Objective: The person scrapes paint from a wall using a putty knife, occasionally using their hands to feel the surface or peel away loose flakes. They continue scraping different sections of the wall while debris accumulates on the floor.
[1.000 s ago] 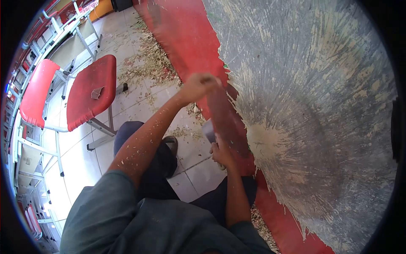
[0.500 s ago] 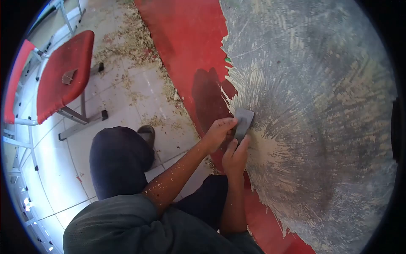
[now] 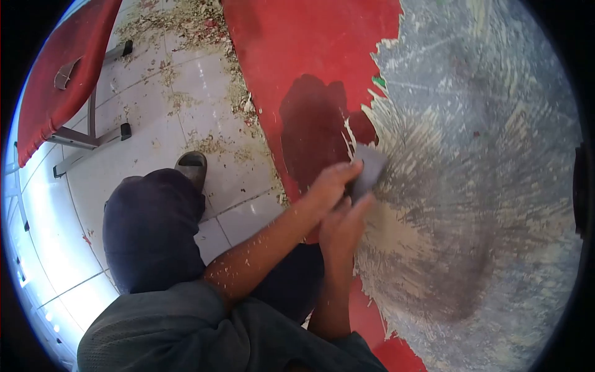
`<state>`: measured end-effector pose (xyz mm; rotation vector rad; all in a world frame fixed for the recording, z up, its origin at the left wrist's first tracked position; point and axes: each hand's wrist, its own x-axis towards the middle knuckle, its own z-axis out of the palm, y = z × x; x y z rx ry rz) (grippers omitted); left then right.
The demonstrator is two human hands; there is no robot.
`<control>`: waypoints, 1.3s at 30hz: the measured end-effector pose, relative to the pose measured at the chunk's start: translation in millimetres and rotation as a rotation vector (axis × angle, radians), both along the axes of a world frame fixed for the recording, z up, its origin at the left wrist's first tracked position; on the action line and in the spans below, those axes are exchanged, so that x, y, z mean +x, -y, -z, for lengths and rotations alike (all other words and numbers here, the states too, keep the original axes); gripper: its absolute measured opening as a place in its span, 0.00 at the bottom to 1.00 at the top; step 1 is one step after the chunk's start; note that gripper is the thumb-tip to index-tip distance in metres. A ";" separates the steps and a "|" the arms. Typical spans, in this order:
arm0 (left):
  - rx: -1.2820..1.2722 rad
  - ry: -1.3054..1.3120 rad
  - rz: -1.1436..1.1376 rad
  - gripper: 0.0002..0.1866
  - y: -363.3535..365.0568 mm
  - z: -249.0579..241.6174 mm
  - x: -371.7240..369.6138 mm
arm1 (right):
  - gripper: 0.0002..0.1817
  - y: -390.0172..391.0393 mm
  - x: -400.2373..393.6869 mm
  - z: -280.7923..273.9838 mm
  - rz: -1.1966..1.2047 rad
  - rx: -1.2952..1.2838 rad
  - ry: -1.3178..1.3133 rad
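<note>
While both hands (image 3: pixel 338 201) grip scraper (image 3: pixel 369 168), blade on wall (image 3: pixel 471 186)

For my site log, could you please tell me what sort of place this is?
Probably a workshop or refurbishing area: a red-painted surface scraped down to grey, paint flakes littering the tiled floor, and a red chair nearby.

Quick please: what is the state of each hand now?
Left hand: closed on the scraper.
Right hand: also gripping the scraper, from below.
</note>
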<state>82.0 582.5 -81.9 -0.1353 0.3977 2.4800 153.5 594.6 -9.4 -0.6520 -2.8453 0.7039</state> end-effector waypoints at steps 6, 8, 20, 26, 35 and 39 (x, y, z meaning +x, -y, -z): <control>0.029 0.096 0.138 0.18 16.6 -25.0 4.6 | 0.27 0.1 11.6 4.0 0.050 0.019 -0.017; 0.050 0.137 0.090 0.17 16.8 -35.5 5.1 | 0.27 -5.6 12.7 6.4 0.010 0.026 -0.067; 0.032 0.038 0.083 0.19 6.4 -22.6 -3.2 | 0.29 0.1 3.6 1.5 0.020 0.068 -0.101; 0.095 0.108 0.095 0.18 8.0 -35.3 6.3 | 0.29 0.8 14.0 -1.6 0.013 0.060 -0.122; -0.063 0.032 0.083 0.19 14.6 -29.2 -8.1 | 0.28 7.8 1.3 -6.4 -0.003 -0.028 -0.101; 0.087 0.082 0.129 0.18 17.0 -27.6 -7.1 | 0.27 9.8 -0.8 4.1 0.038 0.127 -0.040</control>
